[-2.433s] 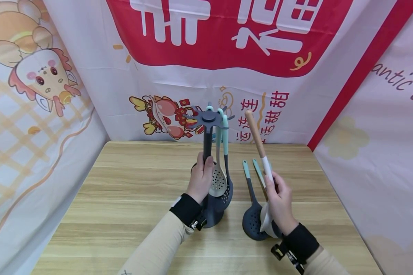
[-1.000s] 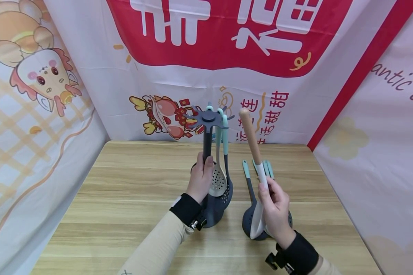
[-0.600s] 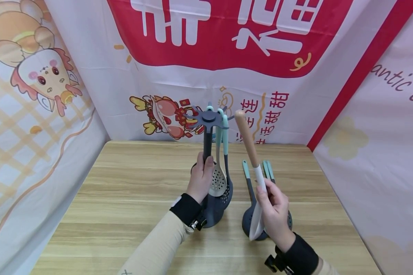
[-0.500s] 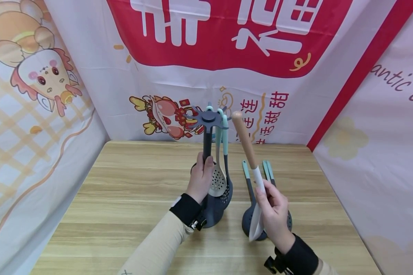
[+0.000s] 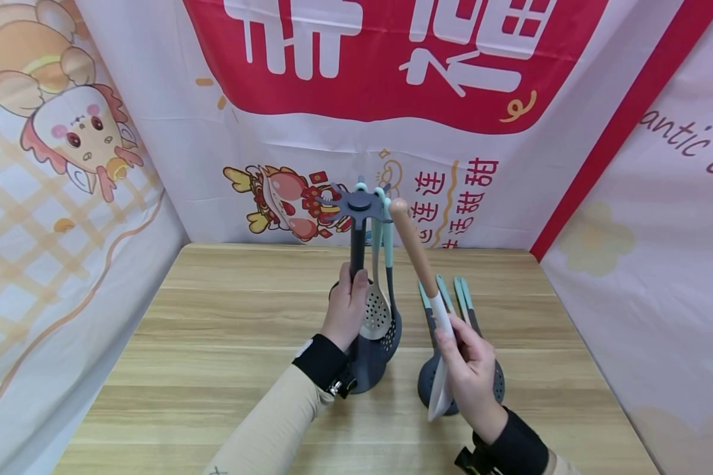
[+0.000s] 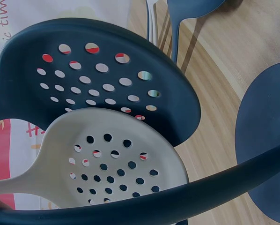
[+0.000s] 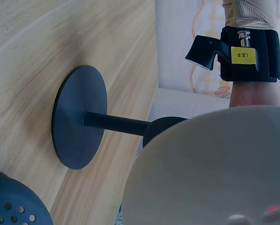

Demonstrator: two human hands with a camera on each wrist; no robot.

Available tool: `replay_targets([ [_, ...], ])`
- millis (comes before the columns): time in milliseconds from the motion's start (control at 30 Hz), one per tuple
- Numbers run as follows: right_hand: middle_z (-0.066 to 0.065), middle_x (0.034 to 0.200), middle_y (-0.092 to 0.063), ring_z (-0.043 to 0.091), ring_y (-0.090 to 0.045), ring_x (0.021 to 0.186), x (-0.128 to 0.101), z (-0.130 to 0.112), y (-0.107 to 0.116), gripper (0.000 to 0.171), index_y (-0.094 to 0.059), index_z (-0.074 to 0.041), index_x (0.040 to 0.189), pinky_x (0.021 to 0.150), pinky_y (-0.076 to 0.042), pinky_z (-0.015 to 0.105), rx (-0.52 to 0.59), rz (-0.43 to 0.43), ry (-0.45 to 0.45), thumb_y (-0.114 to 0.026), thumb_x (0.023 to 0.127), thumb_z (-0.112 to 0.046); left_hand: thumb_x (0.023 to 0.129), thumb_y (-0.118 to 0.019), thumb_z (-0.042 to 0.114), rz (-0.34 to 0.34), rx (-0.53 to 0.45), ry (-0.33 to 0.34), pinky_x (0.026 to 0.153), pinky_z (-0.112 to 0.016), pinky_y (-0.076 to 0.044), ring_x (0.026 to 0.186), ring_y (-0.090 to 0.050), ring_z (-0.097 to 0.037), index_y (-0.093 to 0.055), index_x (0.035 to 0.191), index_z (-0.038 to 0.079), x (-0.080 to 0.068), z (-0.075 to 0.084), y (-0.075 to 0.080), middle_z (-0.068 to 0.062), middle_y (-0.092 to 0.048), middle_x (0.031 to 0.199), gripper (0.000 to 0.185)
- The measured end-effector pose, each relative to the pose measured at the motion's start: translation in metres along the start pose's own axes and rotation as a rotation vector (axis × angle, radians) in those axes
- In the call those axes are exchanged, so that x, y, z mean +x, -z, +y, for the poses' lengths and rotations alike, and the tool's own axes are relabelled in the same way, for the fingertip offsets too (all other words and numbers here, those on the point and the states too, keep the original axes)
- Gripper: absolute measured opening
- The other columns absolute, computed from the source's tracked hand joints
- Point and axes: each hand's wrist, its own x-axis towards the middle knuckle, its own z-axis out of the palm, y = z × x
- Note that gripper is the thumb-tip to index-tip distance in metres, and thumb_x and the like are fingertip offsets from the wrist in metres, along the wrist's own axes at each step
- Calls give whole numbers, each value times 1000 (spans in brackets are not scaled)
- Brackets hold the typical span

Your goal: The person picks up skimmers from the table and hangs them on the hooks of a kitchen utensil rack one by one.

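Note:
My left hand point(image 5: 347, 307) grips the upright pole of a dark grey utensil stand point(image 5: 359, 206) with a hooked top. From its hooks hang a beige skimmer point(image 5: 377, 315) and a dark grey skimmer point(image 5: 393, 342), both with mint handles; the left wrist view shows their perforated heads close up. My right hand point(image 5: 472, 376) pinches the white shaft of a skimmer with a wooden handle point(image 5: 414, 251), its handle end up and leaning toward the stand's hooks. In the right wrist view that skimmer's white head point(image 7: 201, 159) fills the foreground, a few holes showing, and partly covers the stand.
Right of the stand, several mint-handled utensils point(image 5: 463, 290) lie on the wooden table point(image 5: 226, 343), including a dark perforated one point(image 5: 499, 382), partly behind my right hand. The stand's round base point(image 7: 77, 122) sits on the tabletop. Printed cloth point(image 5: 309, 142) hangs behind and at both sides.
My right hand has shifted left and slightly nearer me with the wooden-handled skimmer, whose handle end swung left to the stand's hooks. My left hand has stayed on the pole.

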Motion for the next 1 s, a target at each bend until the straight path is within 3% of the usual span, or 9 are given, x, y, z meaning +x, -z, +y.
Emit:
replay_targets([
  [200,-11,87,-63,6,-48,59,-2,-2,-1,22,-63,13,113,52,-43,21,4,-13,-37,-52,94,12,109,-34,26,-1,13,-11,55,-24,-30,58,-37,-15,-43,108,6,0,-1,0,0,-39,73,21],
  [567,-10,83,-60,6,-47,59,-2,1,-3,22,-62,15,111,50,-40,23,45,-25,31,-51,93,16,109,-33,30,-6,31,-21,57,-25,-31,61,-38,-16,-42,107,5,1,-3,2,-1,-40,75,26],
  [1000,-12,82,-60,6,-44,53,-2,2,-5,24,-64,12,113,47,-41,21,-29,-7,35,-54,91,15,109,-33,29,-5,34,-34,56,-24,-31,60,-38,-16,-42,107,5,2,-4,3,-1,-39,74,26],
])
